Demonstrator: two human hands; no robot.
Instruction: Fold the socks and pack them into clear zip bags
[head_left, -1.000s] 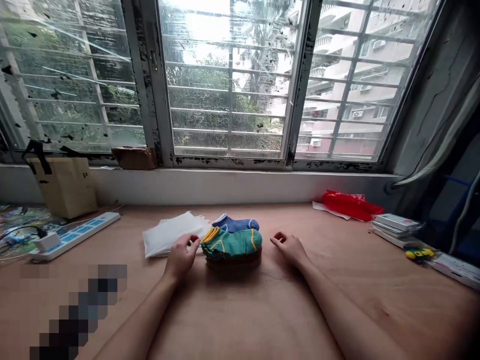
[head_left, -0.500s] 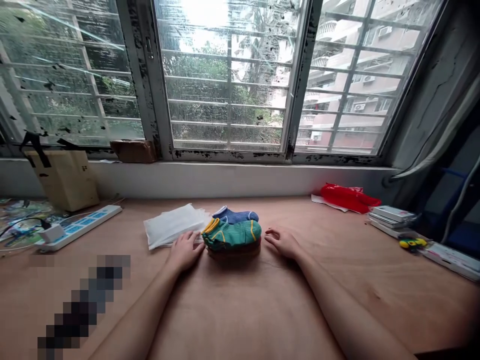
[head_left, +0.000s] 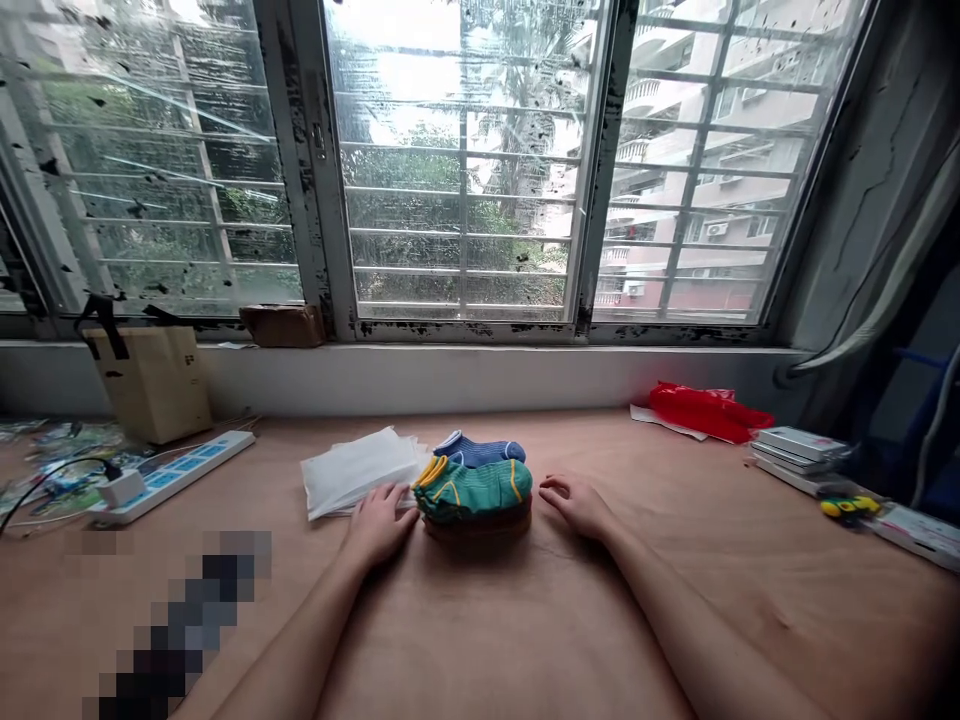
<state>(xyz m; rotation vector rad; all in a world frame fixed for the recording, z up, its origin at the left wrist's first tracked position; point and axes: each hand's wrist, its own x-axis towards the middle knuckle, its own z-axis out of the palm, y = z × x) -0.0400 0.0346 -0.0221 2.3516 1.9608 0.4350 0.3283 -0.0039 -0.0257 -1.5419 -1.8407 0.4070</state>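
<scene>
A small pile of ankle socks sits mid-table, a green sock with yellow trim [head_left: 472, 488] on top of a dark brown one [head_left: 480, 525]. A blue sock [head_left: 480, 450] lies just behind the pile. My left hand [head_left: 379, 522] lies flat on the table, fingers apart, at the pile's left side, its fingertips on the edge of a stack of clear plastic bags [head_left: 360, 468]. Right of the pile, my right hand [head_left: 579, 503] rests on the wood with loosely curled, separated fingers, a short gap from the socks. Neither hand holds anything.
A white power strip [head_left: 169, 476] with a plugged adapter and a tan box [head_left: 154, 382] stand at the left. A red bag [head_left: 705, 410], stacked booklets [head_left: 799, 455] and a yellow-green tool [head_left: 846, 507] lie at the right. The window sill runs along the back.
Both hands have drawn in closer to the sock pile. The left hand went from curled to flat on the table. The socks have not moved.
</scene>
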